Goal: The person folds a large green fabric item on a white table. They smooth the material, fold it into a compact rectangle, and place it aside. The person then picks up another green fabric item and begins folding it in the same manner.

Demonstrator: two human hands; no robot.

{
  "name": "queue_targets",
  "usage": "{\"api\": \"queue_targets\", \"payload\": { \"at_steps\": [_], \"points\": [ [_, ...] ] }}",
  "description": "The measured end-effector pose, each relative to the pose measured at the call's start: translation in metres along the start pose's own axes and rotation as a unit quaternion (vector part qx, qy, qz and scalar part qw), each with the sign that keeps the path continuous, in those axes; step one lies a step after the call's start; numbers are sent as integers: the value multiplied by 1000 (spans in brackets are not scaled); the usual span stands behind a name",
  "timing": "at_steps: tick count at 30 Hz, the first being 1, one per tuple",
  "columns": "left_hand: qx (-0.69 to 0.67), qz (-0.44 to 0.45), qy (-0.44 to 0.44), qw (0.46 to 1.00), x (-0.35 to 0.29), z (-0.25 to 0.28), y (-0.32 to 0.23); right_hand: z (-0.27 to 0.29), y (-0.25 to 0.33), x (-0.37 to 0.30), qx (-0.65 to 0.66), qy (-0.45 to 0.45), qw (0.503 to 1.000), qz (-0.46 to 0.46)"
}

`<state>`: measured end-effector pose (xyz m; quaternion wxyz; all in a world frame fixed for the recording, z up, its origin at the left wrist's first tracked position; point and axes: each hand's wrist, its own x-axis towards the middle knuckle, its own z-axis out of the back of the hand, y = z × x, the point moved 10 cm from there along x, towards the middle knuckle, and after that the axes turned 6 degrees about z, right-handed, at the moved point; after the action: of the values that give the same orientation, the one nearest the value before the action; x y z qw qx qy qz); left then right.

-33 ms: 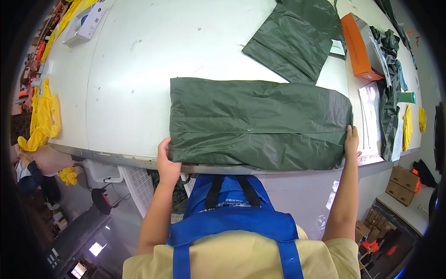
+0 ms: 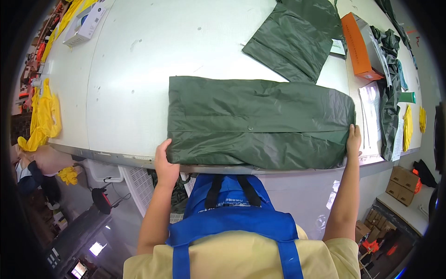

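A folded dark green raincoat point(image 2: 260, 104) lies lengthwise along the front edge of the table, with a seam and one snap button showing. My left hand point(image 2: 166, 162) is closed on its lower left corner, thumb and fingers pinching the cloth. At the opposite end, my right hand point(image 2: 353, 139) grips the right edge; some of its fingers are hidden. Just behind, a second dark green garment point(image 2: 297, 39) with a white label point(image 2: 337, 46) lies at an angle, its near end meeting the raincoat's back edge.
An orange-and-white box point(image 2: 360, 49) stands at the right, beside more dark green cloth point(image 2: 389, 102) and a green roll point(image 2: 407, 97). A white box point(image 2: 84, 24) sits far left. Yellow garments point(image 2: 46, 111) hang over the table's left side. The metal table edge point(image 2: 213, 169) runs before me.
My hands have drawn slightly apart, the left a little leftward and the right a little rightward and away from me. The raincoat is stretched a bit wider between them.
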<state>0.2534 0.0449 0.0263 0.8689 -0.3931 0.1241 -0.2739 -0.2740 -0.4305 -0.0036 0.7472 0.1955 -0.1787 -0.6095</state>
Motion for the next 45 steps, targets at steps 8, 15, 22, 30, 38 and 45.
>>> {"api": "queue_targets", "payload": {
  "at_steps": [8, 15, 22, 30, 38, 45],
  "points": [
    [209, -122, 101, 965, -3, 1, -26, -7, -2, -6, -25, -32, 999, 3],
    [162, -252, 73, 951, 118, -40, -113, 0, 4, -2, -38, -40, 998, 29],
    [329, -220, 97, 913, 147, -112, -46, -23, 5, -14, -128, -27, 991, -24],
    [260, -291, 137, 911, 98, -117, -117, 1, -33, -29, 150, 17, 973, -177],
    [140, -455, 262, 839, -11, -234, -259, 18, -23, -86, 245, 142, 943, -178],
    [130, -493, 250, 823, -34, -285, -296, 23, 6, -66, 385, 28, 918, -93]
  ]
}}
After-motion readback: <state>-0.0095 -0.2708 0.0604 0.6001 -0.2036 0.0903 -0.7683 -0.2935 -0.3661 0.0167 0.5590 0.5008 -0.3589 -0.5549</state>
